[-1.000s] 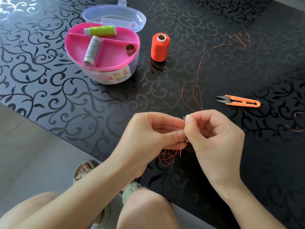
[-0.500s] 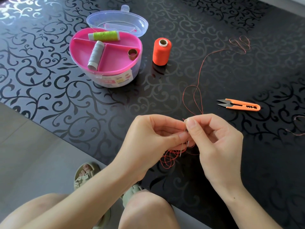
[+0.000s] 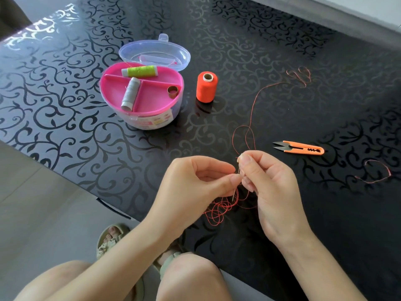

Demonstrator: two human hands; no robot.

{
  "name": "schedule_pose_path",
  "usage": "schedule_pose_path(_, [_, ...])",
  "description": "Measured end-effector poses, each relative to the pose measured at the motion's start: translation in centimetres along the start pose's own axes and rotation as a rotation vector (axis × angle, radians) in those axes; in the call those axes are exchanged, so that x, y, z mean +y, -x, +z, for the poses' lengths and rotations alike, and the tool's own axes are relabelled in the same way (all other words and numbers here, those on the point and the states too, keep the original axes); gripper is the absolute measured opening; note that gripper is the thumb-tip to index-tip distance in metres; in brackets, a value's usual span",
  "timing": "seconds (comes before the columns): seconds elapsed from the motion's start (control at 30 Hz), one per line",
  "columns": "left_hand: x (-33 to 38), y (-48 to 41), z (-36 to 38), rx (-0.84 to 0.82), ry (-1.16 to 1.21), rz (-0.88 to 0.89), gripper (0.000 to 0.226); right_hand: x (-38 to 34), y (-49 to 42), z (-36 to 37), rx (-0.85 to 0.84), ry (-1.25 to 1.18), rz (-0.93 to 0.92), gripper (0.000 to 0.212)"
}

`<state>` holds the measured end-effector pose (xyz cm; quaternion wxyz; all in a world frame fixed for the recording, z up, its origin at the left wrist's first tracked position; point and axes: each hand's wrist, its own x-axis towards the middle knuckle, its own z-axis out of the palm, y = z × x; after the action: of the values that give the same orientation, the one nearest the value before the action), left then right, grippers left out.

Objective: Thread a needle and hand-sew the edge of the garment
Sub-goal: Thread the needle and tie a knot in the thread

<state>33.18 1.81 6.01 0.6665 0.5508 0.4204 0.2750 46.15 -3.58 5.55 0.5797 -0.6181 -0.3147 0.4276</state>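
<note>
My left hand (image 3: 195, 181) pinches a thin needle (image 3: 234, 193) upright between thumb and finger, its tip pointing down. Close against it, my right hand (image 3: 269, 183) pinches orange thread (image 3: 249, 127) at the needle's top end. The thread loops up across the table to a tangle at the far right, and more of it lies coiled (image 3: 217, 210) under my hands. An orange thread spool (image 3: 206, 86) stands upright beyond. No garment shows in this view.
A pink sewing box (image 3: 143, 94) with its clear lid open holds a green spool, a grey spool and a metal thimble. Orange thread snips (image 3: 300, 147) lie at the right. A loose thread scrap (image 3: 377, 172) lies further right. Black patterned table (image 3: 65, 88); my knees below.
Both hands stay together at the needle; my right fingers have shifted slightly at its top. The view has tilted, so the box and spool sit lower in frame.
</note>
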Motion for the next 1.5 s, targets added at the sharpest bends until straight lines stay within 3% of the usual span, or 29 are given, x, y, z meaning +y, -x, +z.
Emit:
schedule_pose_path(0.17, [1.7, 0.4, -0.1, 0.046, -0.103, 0.224, 0.028, -2.2, 0.3, -0.2, -0.121, -0.027, 0.102, 0.016])
schedule_pose_path(0.23, [2.4, 0.7, -0.2, 0.044, -0.109, 0.32, 0.023, -3.3, 0.6, -0.2, -0.16, -0.026, 0.103, 0.029])
schedule_pose_path(0.43, [4.1, 1.8, -0.1, 0.13, -0.123, 0.533, 0.01, -6.3, 1.7, 0.2, -0.238, -0.014, 0.085, 0.027])
schedule_pose_path(0.6, [6.0, 2.7, -0.4, 0.258, -0.394, 0.714, 0.007, -8.6, 2.7, 0.9, -0.322, -0.119, 0.244, 0.037])
schedule_pose_path(0.73, [7.4, 3.3, -1.0, 0.291, -0.448, 0.654, 0.017, -10.1, 3.6, 1.4, -0.365, -0.271, 0.325, 0.026])
schedule_pose_path(0.83, [8.6, 3.5, -1.7, 0.298, -0.401, 0.547, 0.022, -10.8, 4.1, 1.2, -0.343, -0.337, 0.352, 0.035])
schedule_pose_path(1.07, [11.2, 3.5, -3.4, 0.283, 0.008, 0.42, 0.018, -12.4, 4.9, 0.6, -0.305, -0.394, 0.388, 0.038])
schedule_pose_path(1.27, [11.8, 2.7, -6.1, 0.202, 0.354, 0.158, 0.025, -13.9, 5.1, 0.6, -0.316, -0.407, 0.414, 0.036])
schedule_pose_path(1.37, [11.3, 2.3, -7.5, 0.277, 0.369, 0.054, 0.024, -15.0, 5.0, 0.7, -0.331, -0.35, 0.405, 0.038])
schedule_pose_path(1.47, [12.0, 4.0, -7.0, 0.495, -0.034, 0.31, 0.013, -16.5, 4.8, 0.9, -0.339, -0.27, 0.378, 0.04])
schedule_pose_path(1.5, [12.6, 4.9, -6.4, 0.462, -0.106, 0.448, 0.011, -17.1, 4.7, 1.0, -0.346, -0.24, 0.369, 0.038])
